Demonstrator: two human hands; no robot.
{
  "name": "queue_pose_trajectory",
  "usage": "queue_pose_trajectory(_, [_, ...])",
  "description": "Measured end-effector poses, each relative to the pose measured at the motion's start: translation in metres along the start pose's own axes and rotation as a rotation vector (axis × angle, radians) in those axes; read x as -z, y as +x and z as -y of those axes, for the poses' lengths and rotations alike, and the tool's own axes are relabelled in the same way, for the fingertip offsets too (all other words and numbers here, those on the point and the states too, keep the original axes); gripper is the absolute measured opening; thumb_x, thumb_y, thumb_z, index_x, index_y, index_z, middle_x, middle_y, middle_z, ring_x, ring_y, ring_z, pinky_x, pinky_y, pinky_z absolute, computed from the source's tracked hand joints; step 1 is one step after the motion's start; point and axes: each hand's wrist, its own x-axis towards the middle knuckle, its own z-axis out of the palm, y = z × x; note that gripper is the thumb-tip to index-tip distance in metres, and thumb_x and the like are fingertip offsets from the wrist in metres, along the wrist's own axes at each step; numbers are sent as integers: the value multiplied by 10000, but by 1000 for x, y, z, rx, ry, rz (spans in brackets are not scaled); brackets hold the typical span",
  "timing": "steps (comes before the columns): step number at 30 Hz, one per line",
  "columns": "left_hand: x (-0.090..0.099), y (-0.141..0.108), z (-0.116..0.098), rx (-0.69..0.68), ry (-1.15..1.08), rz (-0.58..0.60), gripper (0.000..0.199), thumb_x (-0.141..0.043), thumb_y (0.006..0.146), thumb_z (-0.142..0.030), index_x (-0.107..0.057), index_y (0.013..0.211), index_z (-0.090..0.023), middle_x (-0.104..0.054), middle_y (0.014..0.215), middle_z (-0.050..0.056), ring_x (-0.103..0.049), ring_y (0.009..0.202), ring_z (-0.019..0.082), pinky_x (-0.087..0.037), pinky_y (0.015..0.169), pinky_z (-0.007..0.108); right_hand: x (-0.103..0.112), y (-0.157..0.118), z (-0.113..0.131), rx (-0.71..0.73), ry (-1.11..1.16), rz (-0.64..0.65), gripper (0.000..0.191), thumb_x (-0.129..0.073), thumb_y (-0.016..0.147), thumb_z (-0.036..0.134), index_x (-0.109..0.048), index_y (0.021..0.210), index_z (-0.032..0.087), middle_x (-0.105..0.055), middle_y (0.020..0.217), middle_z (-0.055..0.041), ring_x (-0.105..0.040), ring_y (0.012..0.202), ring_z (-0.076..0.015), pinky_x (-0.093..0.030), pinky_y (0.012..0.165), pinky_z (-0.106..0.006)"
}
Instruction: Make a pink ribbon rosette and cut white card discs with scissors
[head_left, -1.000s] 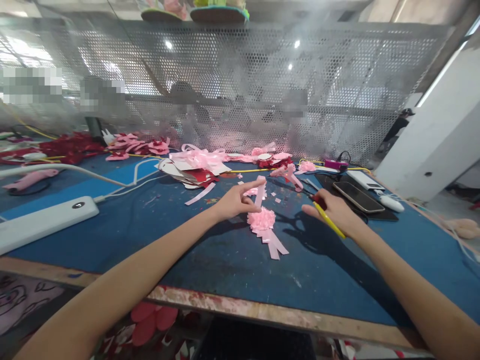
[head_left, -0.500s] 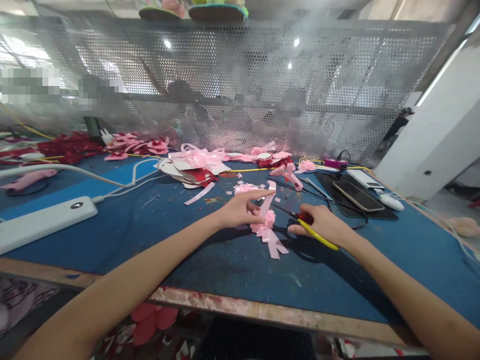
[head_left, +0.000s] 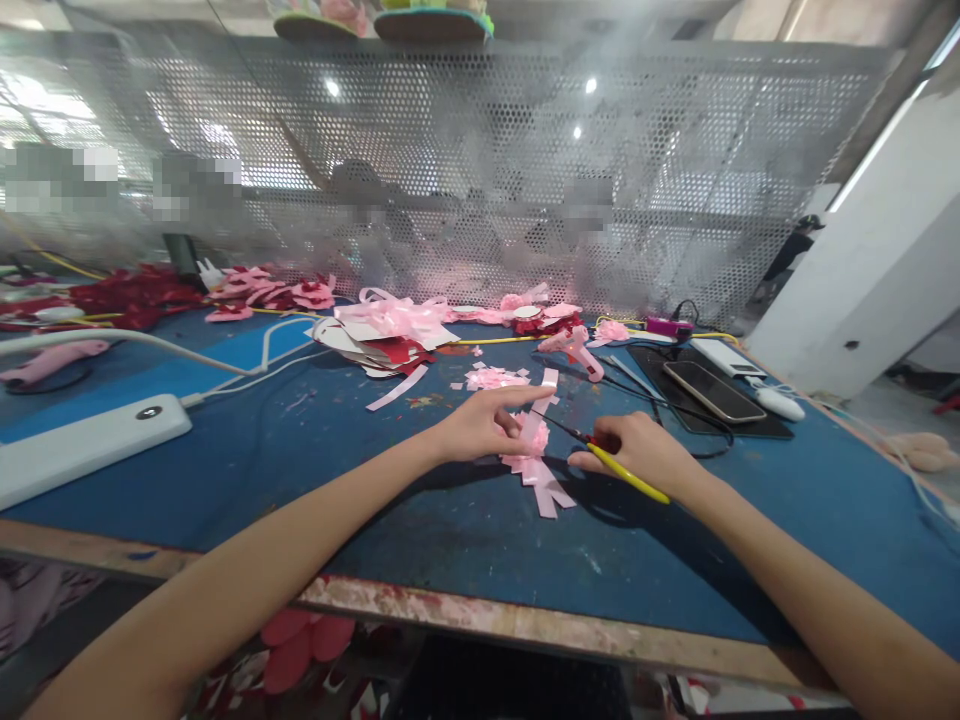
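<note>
My left hand [head_left: 487,422] is closed on a pink ribbon [head_left: 534,420], its index finger stretched along the strip's upper end. Below the fingers lies the pink ribbon flower [head_left: 536,440], its forked tails spread toward me on the blue table. My right hand [head_left: 634,450] grips tweezers with yellow handles [head_left: 626,474]; their dark, thin tips reach left to the strip near my left index finger. Whether the tips touch the ribbon is too small to tell. Another pink flower [head_left: 495,378] with small scraps lies just behind my left hand.
Pink glue gun [head_left: 574,350] and its black cable lie behind my hands. A phone [head_left: 714,390] rests on a dark mat at right. Ribbons and cards [head_left: 390,330] are piled at back left. A white power strip [head_left: 90,445] lies left. The wooden table edge [head_left: 480,612] runs in front.
The tweezers have moved slightly left with my right hand, their tips now across the ribbon strip. The strip's upper end leans further right, and my left index finger is a little lower.
</note>
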Motion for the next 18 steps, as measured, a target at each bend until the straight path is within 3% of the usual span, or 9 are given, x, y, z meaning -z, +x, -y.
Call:
queue_pose_trajectory(7, [1,0,3,4,1,54,700,-707,672,-266,-460,1327,-292,-544,1294,100,-522,532,47,-443,506,187,2,0,2,-13,-17,-4,461,-487,745,648,-500,603,209,-551,558,-23,-471,527,-147,-266,490,-237])
queue_pose_trajectory(12, [6,2,12,-84,11,50,650,-723,644,-249,-535,1264,-292,-480,1361,93,-590,706,101,-519,651,243,2,0,3,-21,-44,-8,468,-468,752,658,-482,608,213,-553,571,-30,-491,545,-161,-263,490,-238])
queue_pose_trajectory(15, [12,6,18,-141,-15,-24,528,-731,641,-279,-624,1157,-250,-488,1341,95,-609,889,170,-523,739,285,1,1,2,-24,-51,-41,464,-465,755,657,-463,610,216,-549,567,-27,-494,546,-165,-262,490,-238])
queue_pose_trajectory(18, [19,12,23,-68,46,-233,364,-675,706,-361,-666,1030,-195,-573,1214,102,-603,925,189,-494,761,283,1,2,-1,-35,-48,-74,471,-453,759,659,-424,595,219,-533,554,-19,-474,526,-158,-258,495,-240])
